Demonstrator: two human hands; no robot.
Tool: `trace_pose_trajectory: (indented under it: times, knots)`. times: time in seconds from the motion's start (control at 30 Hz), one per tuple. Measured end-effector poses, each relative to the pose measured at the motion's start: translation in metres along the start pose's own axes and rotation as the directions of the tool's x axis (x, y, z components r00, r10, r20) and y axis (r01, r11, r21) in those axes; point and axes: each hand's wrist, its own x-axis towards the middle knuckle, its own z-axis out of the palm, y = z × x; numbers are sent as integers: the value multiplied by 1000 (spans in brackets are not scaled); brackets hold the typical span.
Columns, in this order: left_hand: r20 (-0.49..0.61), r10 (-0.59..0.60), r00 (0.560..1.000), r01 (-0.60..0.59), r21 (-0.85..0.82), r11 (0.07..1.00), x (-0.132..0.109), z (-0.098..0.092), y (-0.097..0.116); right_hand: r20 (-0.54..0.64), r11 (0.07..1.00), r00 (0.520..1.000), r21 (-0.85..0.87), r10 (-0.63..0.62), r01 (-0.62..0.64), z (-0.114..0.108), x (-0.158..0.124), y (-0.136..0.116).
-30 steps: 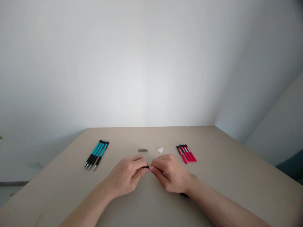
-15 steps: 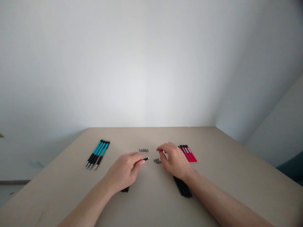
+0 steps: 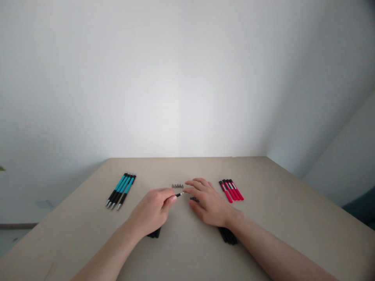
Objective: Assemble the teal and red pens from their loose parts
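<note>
My left hand [image 3: 152,212] pinches a thin black pen part [image 3: 178,194] whose pale tip points right; its dark rear end [image 3: 154,233] pokes out under the palm. My right hand [image 3: 206,202] lies just to the right, fingers spread, with a fingertip touching the tip of that part. It covers a small heap of dark bits [image 3: 193,199]. A short row of small grey metal cones [image 3: 177,185] sits just beyond both hands. Whether my right hand pinches anything cannot be made out.
Several teal-and-black pens [image 3: 120,190] lie side by side at the left of the beige table [image 3: 278,218]. Several red-and-black pen pieces [image 3: 231,190] lie at the right. A bundle of black tubes [image 3: 228,235] lies under my right wrist. A white wall rises behind.
My hands came apart from the middle. The right hand reached out near the red pieces, then swung back left to the tip held by my left hand. The white bits are now hidden.
</note>
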Motion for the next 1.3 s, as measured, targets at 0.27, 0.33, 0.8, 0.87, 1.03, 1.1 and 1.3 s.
trace_pose_trajectory:
  times: [0.27, 0.33, 0.8, 0.87, 1.03, 1.1, 1.3]
  knots:
    - [-24, -66, 997, 67, 31, 997, 2, 0, 1, 53, 1000, 998, -7, 17, -17, -2, 0, -2]
    - [-22, -89, 996, 90, 58, 994, 2, -1, -1, 14, 1000, 1000, -5, 14, -14, -2, 0, -1]
    - [263, -173, 949, 123, 196, 973, -7, -17, -10, -142, 999, 990, 43, -8, 15, 0, 2, -1]
    - [290, -187, 939, 129, 206, 970, -6, -17, -10, -147, 999, 989, 42, -12, 18, 0, 2, 0]
    - [322, -197, 926, 129, 221, 967, -5, -17, -8, -171, 999, 985, 43, -22, 30, 1, 2, 1]
    - [324, -195, 926, 127, 222, 967, -6, -17, -8, -178, 998, 984, 46, -25, 34, 1, 2, 1]
    - [315, -167, 934, 100, 217, 971, -7, -13, -10, -192, 998, 981, 51, -34, 44, 2, 2, 1]
